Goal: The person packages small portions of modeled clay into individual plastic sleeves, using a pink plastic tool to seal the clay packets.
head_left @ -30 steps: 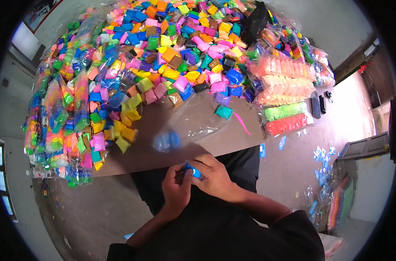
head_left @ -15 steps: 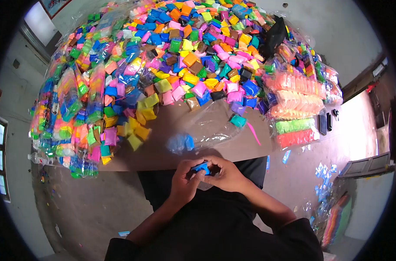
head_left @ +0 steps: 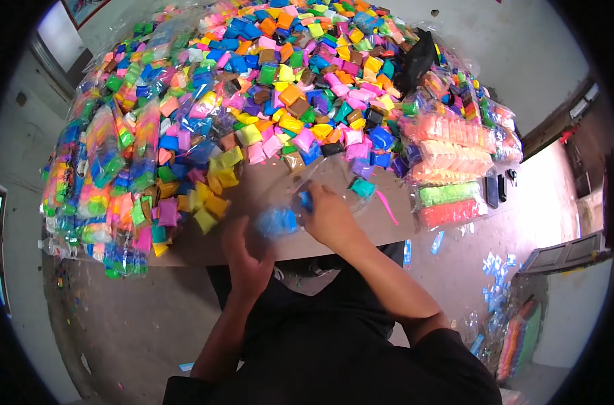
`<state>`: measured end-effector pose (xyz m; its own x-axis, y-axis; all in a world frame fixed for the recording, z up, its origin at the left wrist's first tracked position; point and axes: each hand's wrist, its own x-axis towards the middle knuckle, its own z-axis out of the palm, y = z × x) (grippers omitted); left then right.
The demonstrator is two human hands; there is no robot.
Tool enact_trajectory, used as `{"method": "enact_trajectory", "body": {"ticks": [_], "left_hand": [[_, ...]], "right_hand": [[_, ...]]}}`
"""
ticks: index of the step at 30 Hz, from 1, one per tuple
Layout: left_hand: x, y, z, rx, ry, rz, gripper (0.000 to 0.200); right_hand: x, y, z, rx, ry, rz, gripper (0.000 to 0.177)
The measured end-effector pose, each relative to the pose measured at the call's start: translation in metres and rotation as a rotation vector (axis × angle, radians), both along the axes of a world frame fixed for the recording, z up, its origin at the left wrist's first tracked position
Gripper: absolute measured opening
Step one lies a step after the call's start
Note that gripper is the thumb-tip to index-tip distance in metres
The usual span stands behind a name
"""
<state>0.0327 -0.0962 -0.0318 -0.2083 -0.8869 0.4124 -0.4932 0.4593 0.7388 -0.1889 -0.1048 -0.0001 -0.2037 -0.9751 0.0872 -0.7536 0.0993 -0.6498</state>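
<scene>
My right hand [head_left: 331,219] reaches over the table with its fingers closed on a small blue packet [head_left: 305,200], partly hidden by the fingers. Left of it lies a clear plastic bag with blue contents [head_left: 277,222], somewhat blurred. My left hand [head_left: 247,260] hovers at the table's front edge beside that bag, thumb and fingers apart, with nothing visible in it; its fingertips are smeared by motion. Behind my right hand a clear plastic sheet or bag [head_left: 330,177] rests on the brown tabletop [head_left: 185,251].
A large heap of colourful packets [head_left: 293,88] covers most of the table. Filled bags stand at the left [head_left: 108,145], and bags of orange packets [head_left: 452,158] at the right. A teal packet [head_left: 363,187] and a pink strip [head_left: 388,208] lie near my right hand. Scraps litter the floor [head_left: 499,277].
My hands were together in front of my body around the blue packet. They have parted: the right carried the packet forward over the table, and the left moved left and forward.
</scene>
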Motion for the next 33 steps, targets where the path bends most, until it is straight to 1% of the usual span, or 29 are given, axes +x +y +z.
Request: {"method": "enact_trajectory", "body": {"ticks": [1,2,3,4,6,7,9,10,12,13,15,16,18,20,22,23,25,27,28,30,31,33], "left_hand": [[-0.003,-0.006,0.007,-0.126,-0.239,-0.010,0.075],[-0.004,-0.012,0.006,-0.127,-0.236,-0.005,0.075],[-0.004,-0.018,0.002,-0.049,-0.178,-0.101,0.084],[-0.005,-0.022,-0.003,0.030,-0.119,-0.196,0.093],[-0.010,-0.028,-0.010,0.051,-0.143,-0.179,0.091],[-0.012,-0.029,-0.014,0.071,-0.171,-0.168,0.090],[-0.017,-0.030,-0.021,0.074,-0.151,-0.136,0.089],[-0.019,-0.030,-0.023,0.081,-0.134,-0.103,0.087],[-0.023,-0.030,-0.027,0.046,-0.127,-0.089,0.086],[-0.024,-0.029,-0.030,0.016,-0.122,-0.069,0.085],[-0.027,-0.027,-0.037,0.006,-0.119,-0.047,0.086],[-0.028,-0.027,-0.039,-0.005,-0.115,-0.026,0.088],[-0.031,-0.025,-0.041,-0.021,-0.116,-0.020,0.089],[-0.031,-0.024,-0.039,-0.040,-0.118,-0.015,0.090],[-0.029,-0.021,-0.028,0.035,-0.045,-0.039,0.088],[-0.024,-0.020,-0.021,0.033,-0.050,-0.036,0.088],[-0.009,-0.022,-0.002,-0.075,0.094,-0.168,0.080],[0.017,-0.049,-0.017,-0.187,0.070,-0.020,0.060],[0.030,-0.069,-0.012,-0.201,-0.010,0.082,0.050],[0.046,-0.119,0.006,-0.210,-0.200,0.310,0.034],[0.049,-0.144,0.014,-0.203,-0.308,0.433,0.029],[0.057,-0.190,0.010,-0.174,-0.498,0.441,0.037]], "right_hand": [[0.003,-0.001,-0.008,-0.001,0.001,0.003,0.044],[0.005,-0.001,-0.017,-0.031,0.012,0.075,0.047],[0.008,-0.001,-0.016,-0.062,0.024,0.148,0.050],[0.009,0.000,-0.015,-0.062,0.027,0.154,0.050],[0.008,0.005,-0.008,-0.020,0.000,0.252,0.053],[0.007,0.005,-0.006,-0.018,0.001,0.252,0.053],[0.003,0.004,0.001,0.075,-0.033,0.299,0.066],[0.003,0.006,0.006,0.073,-0.031,0.293,0.066],[0.006,0.009,0.016,0.130,-0.077,0.282,0.059],[0.005,0.009,0.012,0.130,-0.079,0.283,0.059],[0.001,0.006,-0.004,-0.037,-0.114,0.317,0.048],[0.001,0.003,-0.011,-0.038,-0.117,0.322,0.048],[0.002,-0.001,-0.020,0.049,-0.090,0.260,0.043],[0.002,-0.001,-0.023,0.039,-0.105,0.270,0.041],[0.000,0.000,-0.019,0.028,-0.116,0.282,0.040],[0.000,0.003,-0.015,0.060,-0.126,0.267,0.040],[-0.001,0.005,-0.008,0.085,-0.141,0.253,0.042],[-0.004,0.010,-0.005,0.023,-0.035,0.250,0.044],[-0.006,0.011,-0.006,0.020,-0.038,0.249,0.044],[-0.006,0.012,-0.005,-0.007,0.035,0.234,0.047],[-0.004,0.015,0.003,-0.013,0.033,0.234,0.047],[0.001,0.024,0.028,-0.085,-0.060,0.142,0.046]]}}
